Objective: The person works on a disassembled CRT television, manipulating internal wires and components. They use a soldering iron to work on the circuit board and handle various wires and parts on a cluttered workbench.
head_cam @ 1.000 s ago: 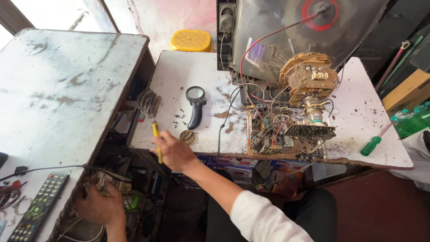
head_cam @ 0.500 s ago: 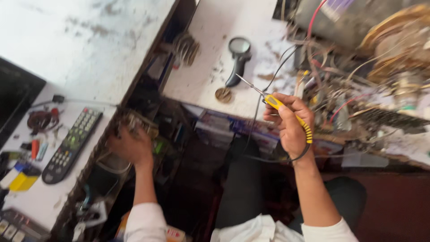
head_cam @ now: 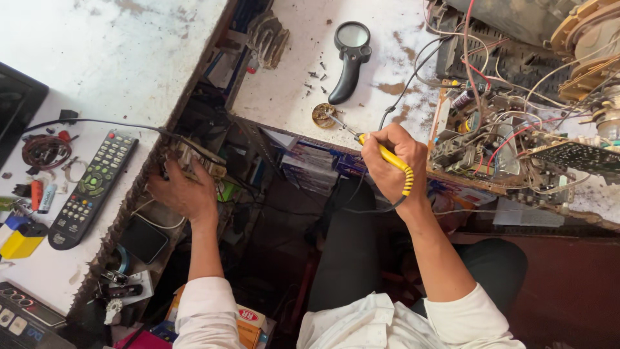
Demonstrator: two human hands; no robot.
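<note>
My right hand [head_cam: 392, 161] grips a yellow-handled soldering iron [head_cam: 382, 154], its metal tip reaching toward a small round brass-coloured tin [head_cam: 322, 115] on the white table [head_cam: 290, 84]. My left hand [head_cam: 185, 192] reaches down to a small electrical box with wires [head_cam: 197, 158] at the edge of the left bench; whether the fingers hold it is unclear. An exposed circuit board with tangled wires [head_cam: 491, 139] lies just right of my right hand.
A black magnifying glass [head_cam: 349, 58] and loose screws lie on the white table. On the left bench [head_cam: 97, 58] sit a remote control [head_cam: 93, 187], a yellow block [head_cam: 22, 238], a wire coil [head_cam: 44, 150] and small batteries. Cluttered shelves fill the gap between.
The view has tilted down and closer. My right hand has lifted the soldering iron from the table edge and brought it toward the round tin. My left hand stays at the wired box.
</note>
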